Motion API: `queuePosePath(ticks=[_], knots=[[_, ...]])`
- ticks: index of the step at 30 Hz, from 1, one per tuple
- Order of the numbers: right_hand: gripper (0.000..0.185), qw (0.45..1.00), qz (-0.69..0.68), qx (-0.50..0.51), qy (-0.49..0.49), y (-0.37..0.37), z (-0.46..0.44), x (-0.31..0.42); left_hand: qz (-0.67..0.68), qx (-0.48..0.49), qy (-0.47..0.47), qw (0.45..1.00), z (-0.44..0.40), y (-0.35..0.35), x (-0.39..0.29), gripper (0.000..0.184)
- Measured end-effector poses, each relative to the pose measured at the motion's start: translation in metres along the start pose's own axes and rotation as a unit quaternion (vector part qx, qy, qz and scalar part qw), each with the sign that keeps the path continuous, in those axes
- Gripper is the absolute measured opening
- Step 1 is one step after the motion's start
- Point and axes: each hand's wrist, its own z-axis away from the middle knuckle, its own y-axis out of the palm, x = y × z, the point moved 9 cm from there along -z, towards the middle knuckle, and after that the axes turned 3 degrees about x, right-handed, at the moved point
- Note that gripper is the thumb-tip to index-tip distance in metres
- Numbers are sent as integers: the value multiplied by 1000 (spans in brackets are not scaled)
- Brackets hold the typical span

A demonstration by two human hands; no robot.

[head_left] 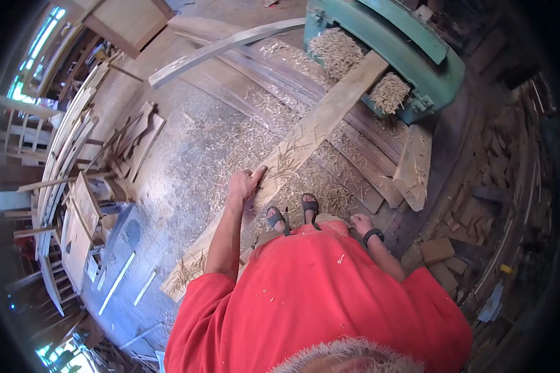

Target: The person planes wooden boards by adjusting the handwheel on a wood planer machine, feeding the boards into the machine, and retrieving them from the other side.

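Note:
A long wooden plank (pixel 305 138) runs diagonally from the green planer-like machine (pixel 438 78) down past my left side. Wood shavings lie scattered on the plank, and its far end sits in the machine's opening between two heaps of shavings (pixel 337 53). My left hand (pixel 246 184) is closed on the plank's left edge about midway along, with the thumb side on top; the fingers beneath are partly hidden. Beside my right thigh hangs my right hand (pixel 361 224), loosely curled, with a dark band on its wrist. Nothing shows in it.
Several boards (pixel 367 155) lie on the shavings-covered floor beneath the plank. A thick timber piece (pixel 415 168) stands out below the machine. Another long beam (pixel 224 50) reaches left from the machine. Stacked wood strips (pixel 68 161) line the left; offcuts (pixel 438 252) lie at right.

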Motion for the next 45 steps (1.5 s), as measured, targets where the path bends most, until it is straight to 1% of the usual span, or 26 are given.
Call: queuePosePath(ticks=[1,4,5,7,8,10,14,16,18,20,21,23,24,25,26,27,29,30,32,35,37,38,40,42,44,45], knots=[[25,1000,3,7,-3,1,-6,-2,1,-3,-8,1000,1,-1,2,81],[26,998,19,16,60,1,-10,-17,26,-4,-7,1000,13,-4,7,80],[26,998,24,23,57,3,-9,-17,28,-7,-15,999,15,-5,11,80],[27,996,-16,17,84,3,-11,-25,38,-4,-3,999,20,-7,16,79],[27,996,-11,27,81,7,-17,-28,32,-10,-7,999,21,-7,17,78],[26,994,-50,25,98,10,-21,-33,31,-12,-17,999,25,-8,26,78],[27,998,-13,9,67,8,-25,-18,28,-15,-31,999,35,-6,37,73],[27,999,29,3,42,5,-26,-5,32,2,-20,999,39,-7,36,73],[28,999,4,-2,48,5,-30,-12,33,18,-7,999,40,-5,41,73],[28,999,-5,13,41,9,-45,-26,26,15,-35,999,39,1,57,72],[28,999,-12,7,44,9,-51,-37,21,18,-28,999,39,2,60,72],[28,998,50,4,-24,9,-59,-37,30,13,-29,999,43,2,65,71],[28,999,46,2,-21,11,-61,-45,33,4,-24,999,44,0,67,72],[31,1000,6,3,6,12,-57,-51,29,7,-21,999,44,2,74,72],[34,999,-34,3,34,14,-54,-58,63,28,-28,997,42,7,81,71],[34,999,-37,0,37,14,-52,-59,97,49,-35,994,39,13,86,70],[36,999,37,-14,17,15,-57,-70,115,54,-22,992,42,4,67,69],[36,999,35,-17,19,13,-55,-72,137,55,-12,989,42,-1,57,68],[35,997,67,1,40,11,-43,-59,129,54,7,990,24,3,51,66],[34,998,48,1,45,10,-45,-64,121,64,31,990,6,-4,17,66],[34,999,24,-8,44,10,-47,-68,93,73,89,989,-19,6,1,68],[33,999,2,-15,44,9,-46,-69,93,74,90,989,-24,4,-11,68],[32,999,0,-15,41,9,-43,-67,62,79,66,993,-35,3,-29,72],[32,999,-1,-15,38,9,-37,-63,70,66,69,993,-47,7,-45,74],[31,997,-3,-6,79,10,-32,-67,69,30,83,994,-58,11,-48,80],[31,997,-4,-7,81,11,-28,-66,68,31,83,994,-60,15,-45,80]])
